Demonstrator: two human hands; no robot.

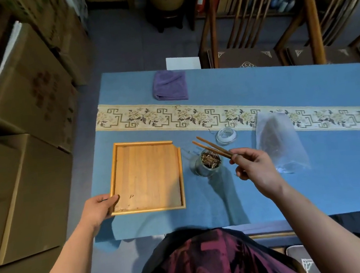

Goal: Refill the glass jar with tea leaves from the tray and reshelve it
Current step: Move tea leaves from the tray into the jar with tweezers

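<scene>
Desk (272,193) under blue cloth, patterned cream runner (172,117) crossing it left to right. Wooden tray (147,176) lies flat at near left, almost bare; only a few specks show along its near edge. Left hand (99,208) grips the tray's near-left corner, thumb over the rim, fingers curled underneath. Glass jar (208,163) stands upright just right of the tray, lid off, tea leaves (210,160) visible inside near the mouth. Right hand (254,165) pinches wooden tongs (212,147) at their near end, fingers curled round them; the tips point far-left and sit apart above the jar's far side, holding nothing I can make out. Jar lid (226,135) rests on the desk just beyond the jar, at the runner's near edge. Clear plastic bag (278,140) with a dark mass inside lies right of the jar, partly over the runner. Folded purple cloth (170,85) sits at the far side. Two wooden chairs (258,24) stand beyond the desk; cardboard boxes (24,110) are stacked at left.
</scene>
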